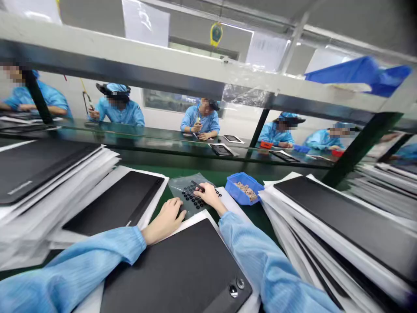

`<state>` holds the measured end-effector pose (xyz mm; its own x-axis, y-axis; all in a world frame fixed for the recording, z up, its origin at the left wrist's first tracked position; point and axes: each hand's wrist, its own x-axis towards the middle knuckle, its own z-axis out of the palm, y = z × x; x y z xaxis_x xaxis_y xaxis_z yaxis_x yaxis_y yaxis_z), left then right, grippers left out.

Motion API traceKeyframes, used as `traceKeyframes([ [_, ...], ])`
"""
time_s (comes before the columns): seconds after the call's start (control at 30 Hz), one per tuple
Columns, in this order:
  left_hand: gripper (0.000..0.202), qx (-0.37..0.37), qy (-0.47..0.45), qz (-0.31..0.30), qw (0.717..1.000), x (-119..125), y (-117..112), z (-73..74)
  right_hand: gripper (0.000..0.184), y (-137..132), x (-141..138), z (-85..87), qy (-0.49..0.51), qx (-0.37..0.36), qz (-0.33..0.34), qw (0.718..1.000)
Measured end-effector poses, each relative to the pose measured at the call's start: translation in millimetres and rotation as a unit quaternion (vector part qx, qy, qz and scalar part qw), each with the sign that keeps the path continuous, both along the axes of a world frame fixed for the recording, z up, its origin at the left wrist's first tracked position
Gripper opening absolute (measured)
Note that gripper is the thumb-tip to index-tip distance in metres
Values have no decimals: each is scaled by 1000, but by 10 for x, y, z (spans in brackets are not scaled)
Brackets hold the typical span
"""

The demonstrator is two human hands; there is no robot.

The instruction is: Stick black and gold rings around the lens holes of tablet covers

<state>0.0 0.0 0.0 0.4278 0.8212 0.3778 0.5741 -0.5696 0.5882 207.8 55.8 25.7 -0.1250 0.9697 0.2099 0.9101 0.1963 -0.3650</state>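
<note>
A grey sheet [187,191] dotted with small black round pads lies on the green bench ahead of me. My left hand [164,219] rests curled at the sheet's near left corner, fingertips on it. My right hand [208,194] sits on the sheet's right side, fingers pinched around a thin dark tool, tip among the dots. A black tablet back [182,269] with two round camera lenses at its near right corner lies on white foam under my forearms. Both sleeves are light blue.
Stacks of black tablets on white foam rise at left [48,182] and right [342,226]. Another tablet [120,202] lies left of the sheet. A blue bin [243,188] holds small tan parts. Several people in blue work across a conveyor [195,145].
</note>
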Motion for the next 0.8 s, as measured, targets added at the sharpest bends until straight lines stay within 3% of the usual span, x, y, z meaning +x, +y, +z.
traceKeyframes([
  [0.2,22,-37,63,136,988,-75,122,153,27,-30,-6,-64,83,20,-14,996],
  [0.37,29,-195,68,164,965,64,400,372,27,-47,-1,-42,112,10,-12,994],
  [0.5,28,-312,-5,168,935,99,540,556,27,-30,21,-15,131,2,-13,991],
  [0.63,31,-398,-116,153,897,-13,511,678,27,12,65,-12,161,-2,-25,987],
  [0.8,30,-473,-271,96,833,60,465,586,27,26,125,-22,186,2,-36,982],
])
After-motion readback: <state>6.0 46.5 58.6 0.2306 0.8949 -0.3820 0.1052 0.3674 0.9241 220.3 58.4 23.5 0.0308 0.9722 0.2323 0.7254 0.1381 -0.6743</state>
